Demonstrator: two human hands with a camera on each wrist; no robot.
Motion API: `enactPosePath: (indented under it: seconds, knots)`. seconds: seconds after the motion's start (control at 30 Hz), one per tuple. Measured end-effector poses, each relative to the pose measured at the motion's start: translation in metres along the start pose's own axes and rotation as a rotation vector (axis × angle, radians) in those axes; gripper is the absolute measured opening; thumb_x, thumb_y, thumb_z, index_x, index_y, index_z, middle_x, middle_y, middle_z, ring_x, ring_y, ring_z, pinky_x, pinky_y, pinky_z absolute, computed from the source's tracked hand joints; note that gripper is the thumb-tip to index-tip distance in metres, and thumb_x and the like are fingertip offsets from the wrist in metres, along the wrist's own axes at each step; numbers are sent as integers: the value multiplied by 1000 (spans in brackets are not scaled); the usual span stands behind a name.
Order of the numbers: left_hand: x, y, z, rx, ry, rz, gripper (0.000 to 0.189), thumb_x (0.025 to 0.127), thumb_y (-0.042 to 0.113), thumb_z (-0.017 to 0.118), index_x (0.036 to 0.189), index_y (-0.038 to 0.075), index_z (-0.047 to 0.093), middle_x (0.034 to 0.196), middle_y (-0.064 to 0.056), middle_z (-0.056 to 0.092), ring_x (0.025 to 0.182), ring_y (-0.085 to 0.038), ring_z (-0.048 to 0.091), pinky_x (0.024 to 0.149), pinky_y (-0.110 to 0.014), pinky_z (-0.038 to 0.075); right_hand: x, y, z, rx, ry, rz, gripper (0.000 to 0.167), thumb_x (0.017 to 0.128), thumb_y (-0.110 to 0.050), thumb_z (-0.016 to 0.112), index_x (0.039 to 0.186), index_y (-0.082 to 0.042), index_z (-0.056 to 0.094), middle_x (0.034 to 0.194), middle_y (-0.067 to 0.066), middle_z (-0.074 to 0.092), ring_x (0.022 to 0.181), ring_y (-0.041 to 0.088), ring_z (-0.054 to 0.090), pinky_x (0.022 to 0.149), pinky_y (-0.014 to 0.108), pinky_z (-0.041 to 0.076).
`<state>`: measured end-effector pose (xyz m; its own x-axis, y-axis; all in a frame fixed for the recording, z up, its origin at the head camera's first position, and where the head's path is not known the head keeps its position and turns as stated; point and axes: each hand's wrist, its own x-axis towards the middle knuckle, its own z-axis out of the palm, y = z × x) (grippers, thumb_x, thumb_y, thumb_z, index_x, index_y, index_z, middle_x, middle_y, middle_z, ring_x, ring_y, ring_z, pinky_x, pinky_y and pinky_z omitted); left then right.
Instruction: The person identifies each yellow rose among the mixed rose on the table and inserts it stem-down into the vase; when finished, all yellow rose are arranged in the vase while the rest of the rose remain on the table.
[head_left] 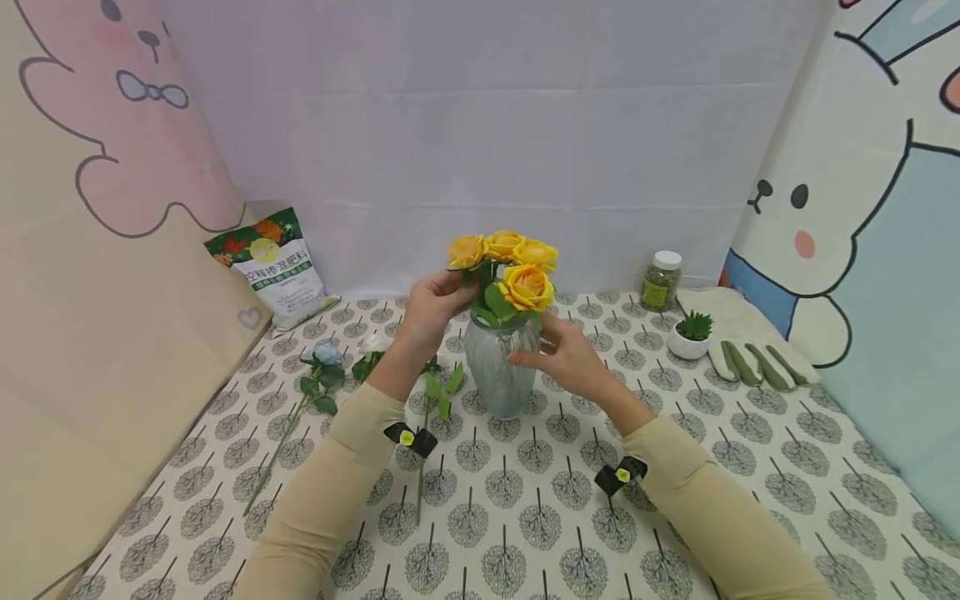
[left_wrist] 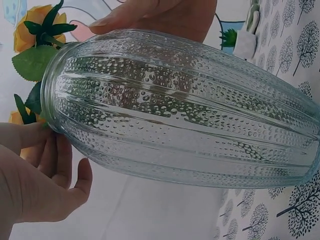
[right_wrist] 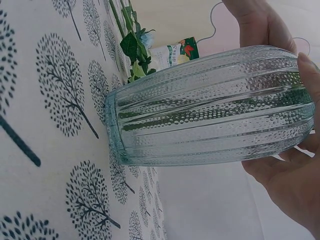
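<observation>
A ribbed, bubbly clear glass vase (head_left: 497,375) stands upright on the patterned cloth, holding several yellow roses (head_left: 527,288) with green leaves. My left hand (head_left: 441,307) is at the left of the vase's mouth, its fingers curled at the stem of the leftmost yellow rose (head_left: 466,251). In the left wrist view those fingertips are partly hidden behind the rim (left_wrist: 49,95). My right hand (head_left: 566,354) holds the vase's right shoulder, thumb across the front and fingers behind. The right wrist view shows the vase base (right_wrist: 114,127) resting on the cloth.
Left of the vase lie a blue rose (head_left: 327,354), a white rose (head_left: 375,342) and a leafy stem (head_left: 435,392). A fertilizer bag (head_left: 273,267) leans at back left. At right are a lidded jar (head_left: 661,283), a small potted succulent (head_left: 690,337) and gloves (head_left: 757,362).
</observation>
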<state>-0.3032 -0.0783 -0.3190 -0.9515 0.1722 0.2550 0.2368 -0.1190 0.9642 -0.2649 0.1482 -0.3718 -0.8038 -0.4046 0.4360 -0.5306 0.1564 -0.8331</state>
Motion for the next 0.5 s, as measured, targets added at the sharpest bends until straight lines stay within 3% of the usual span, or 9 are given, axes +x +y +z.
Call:
enactPosePath:
  seconds: [0.13,0.3,0.5]
  knots:
    - [-3,3,0,48,-30,-9,36,96,6,67,130,-5,63,121,-17,68,114,-24,62,104,-41,47,0,-4,-1,-18,-6,26,78,88,0,75,155,-5,36,153,16,42,135,38,46,107,50,43]
    - [-5,2,-2,99,-58,21,32,95,9,70,126,-2,67,114,-10,71,115,-26,62,107,-49,44,-1,-8,-1,-24,-5,53,75,88,2,75,153,0,37,150,21,44,133,40,48,106,52,43]
    - [-10,-3,-3,61,-91,-21,27,98,10,66,120,-5,68,107,-2,71,111,-23,62,102,-44,48,-4,-6,-4,3,5,52,78,88,-2,76,155,-8,36,151,17,45,134,37,49,106,49,44]
